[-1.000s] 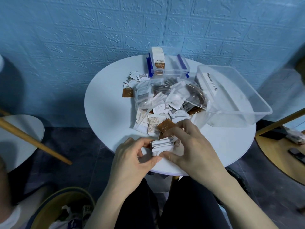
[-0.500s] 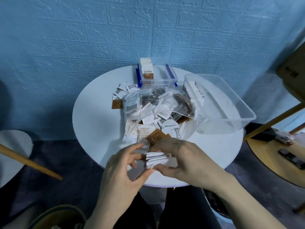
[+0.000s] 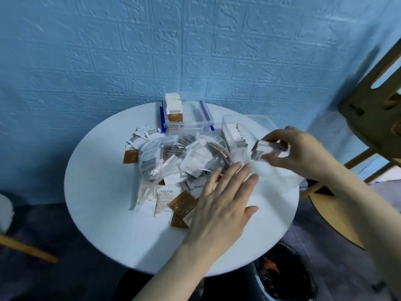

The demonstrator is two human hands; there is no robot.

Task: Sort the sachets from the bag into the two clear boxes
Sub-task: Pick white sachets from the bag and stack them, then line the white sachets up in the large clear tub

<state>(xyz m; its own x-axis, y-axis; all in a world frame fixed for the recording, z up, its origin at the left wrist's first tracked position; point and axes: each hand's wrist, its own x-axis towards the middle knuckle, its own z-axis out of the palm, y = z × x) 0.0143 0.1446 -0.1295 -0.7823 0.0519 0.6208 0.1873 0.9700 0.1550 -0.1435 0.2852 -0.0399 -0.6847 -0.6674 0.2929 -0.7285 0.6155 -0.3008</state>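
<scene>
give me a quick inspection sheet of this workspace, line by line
surface: round white table, against a blue brick-pattern wall
job's things: clear bag of sachets at centre, sachets spilled at its mouth; small clear box with blue clips holds upright sachets; large clear box on the right
clutter: loose sachets left of the bag
grips: left hand flat, fingers straight over the spilled sachets; right hand holds a stack of sachets above the large clear box
cables: nothing seen
surroundings: wooden chair on the right, bin below the table
</scene>
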